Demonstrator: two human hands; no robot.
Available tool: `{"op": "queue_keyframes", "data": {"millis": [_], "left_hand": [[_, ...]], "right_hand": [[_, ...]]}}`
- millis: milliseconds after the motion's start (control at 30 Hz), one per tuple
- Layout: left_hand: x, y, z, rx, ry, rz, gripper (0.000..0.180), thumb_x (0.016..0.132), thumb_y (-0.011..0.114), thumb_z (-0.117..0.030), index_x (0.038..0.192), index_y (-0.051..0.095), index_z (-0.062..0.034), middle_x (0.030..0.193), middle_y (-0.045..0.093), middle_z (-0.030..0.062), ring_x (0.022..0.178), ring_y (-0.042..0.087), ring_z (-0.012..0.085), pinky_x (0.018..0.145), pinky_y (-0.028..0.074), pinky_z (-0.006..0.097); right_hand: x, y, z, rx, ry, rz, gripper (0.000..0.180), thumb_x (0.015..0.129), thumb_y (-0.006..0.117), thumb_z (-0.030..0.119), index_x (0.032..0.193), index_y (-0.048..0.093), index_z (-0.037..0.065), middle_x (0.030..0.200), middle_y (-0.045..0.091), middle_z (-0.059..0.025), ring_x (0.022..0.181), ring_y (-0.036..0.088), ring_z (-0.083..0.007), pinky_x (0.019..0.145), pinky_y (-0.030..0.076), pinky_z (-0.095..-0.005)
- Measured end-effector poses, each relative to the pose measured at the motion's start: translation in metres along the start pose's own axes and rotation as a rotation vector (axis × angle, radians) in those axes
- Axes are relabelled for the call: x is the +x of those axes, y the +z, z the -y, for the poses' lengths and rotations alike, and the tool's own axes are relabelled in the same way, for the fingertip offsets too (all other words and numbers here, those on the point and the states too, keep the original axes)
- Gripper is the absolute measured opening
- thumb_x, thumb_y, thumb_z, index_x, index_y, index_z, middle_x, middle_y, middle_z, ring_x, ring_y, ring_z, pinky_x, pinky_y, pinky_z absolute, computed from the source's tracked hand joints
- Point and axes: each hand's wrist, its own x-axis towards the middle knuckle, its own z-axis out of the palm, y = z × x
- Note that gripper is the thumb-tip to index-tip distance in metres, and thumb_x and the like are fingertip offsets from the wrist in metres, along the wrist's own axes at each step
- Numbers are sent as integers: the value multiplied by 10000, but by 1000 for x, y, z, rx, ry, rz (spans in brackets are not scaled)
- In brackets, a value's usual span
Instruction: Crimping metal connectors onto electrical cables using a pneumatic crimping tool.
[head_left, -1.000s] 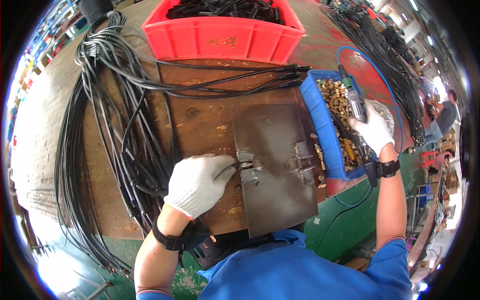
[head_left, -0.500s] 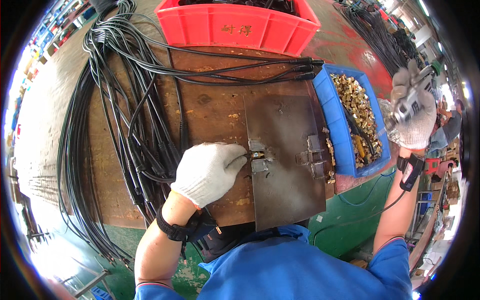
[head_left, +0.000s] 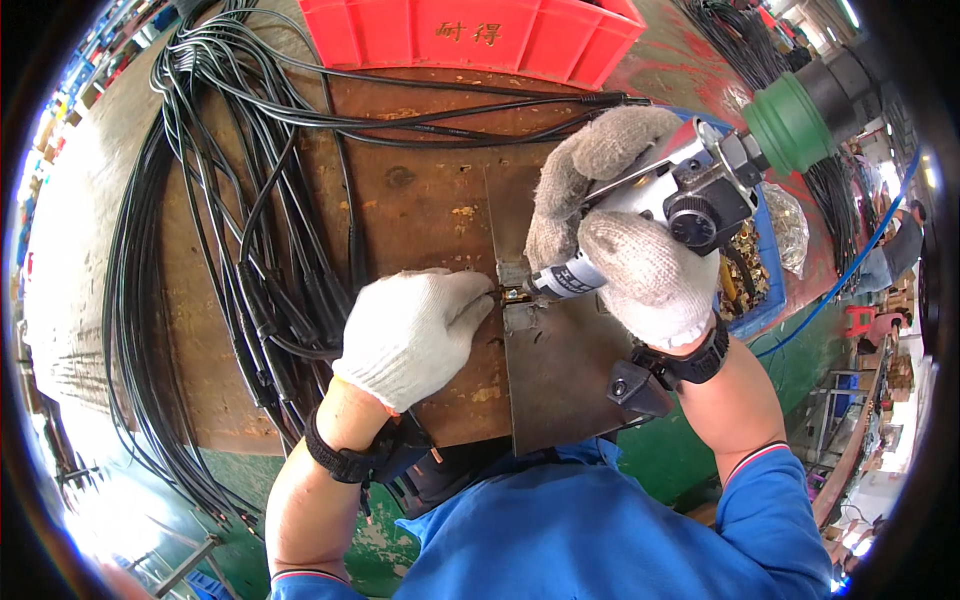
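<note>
In white work gloves, my left hand [head_left: 415, 330] is closed in a pinch at the left edge of a dark metal plate [head_left: 560, 390]. A short black cable end shows at its fingertips, leading to a small brass terminal [head_left: 515, 295] in the plate's holder. My right hand [head_left: 640, 250] is wrapped around a silver pneumatic screwdriver [head_left: 670, 195] with a green collar [head_left: 788, 122] at its back end. The tool slants down to the left, its tip at the brass terminal. Whether the tip touches it is hard to tell.
Bundled black cables [head_left: 245, 250] spread over the left of the wooden table [head_left: 420, 220]. A red bin [head_left: 480, 40] stands at the back. Behind my right hand is a blue bin [head_left: 765, 250] of brass pieces. A blue hose [head_left: 850, 275] runs along the right.
My right hand has brought the screwdriver from the far right, beyond the blue bin, leftward to the brass terminal. My left hand has stayed at the plate's edge.
</note>
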Motion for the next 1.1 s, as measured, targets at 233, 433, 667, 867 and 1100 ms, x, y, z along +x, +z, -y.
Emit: {"op": "queue_keyframes", "data": {"millis": [233,433,667,867,1100], "left_hand": [[0,-1,0,5,-2,13,282,1001,687,-274,1167,818,-88,1044,779,215,987,747,435,865,600,487],[-2,2,3,70,17,-39,230,1004,662,-293,1047,817,-129,950,784,176,909,753,413,811,601,515],[-3,1,1,69,40,-70,241,1003,659,-298,1073,827,-140,966,788,183,926,757,418,825,602,519],[-1,3,1,10,-18,-50,252,998,690,-330,1071,831,-134,959,777,206,925,743,445,830,600,533],[0,3,4,20,22,-47,273,1007,667,-339,1122,834,-156,956,779,199,933,745,438,843,600,522]], "right_hand": [[-2,8,-18,361,-47,56,366,926,782,-76,1282,700,-61,1138,796,-162,1002,795,-239,890,677,-361],[26,9,-8,55,-218,408,413,808,826,-29,1166,631,36,1130,693,-166,904,740,-263,758,638,-403],[46,5,20,-153,-207,727,252,808,825,73,1041,740,118,992,748,-22,875,718,-209,820,591,-325],[34,15,1,98,-49,346,352,820,839,-4,1146,728,68,975,756,-21,880,731,-119,782,607,-288],[29,2,-18,169,-181,453,517,903,834,65,1375,624,55,1231,726,-158,1126,730,-270,962,621,-429]]}}
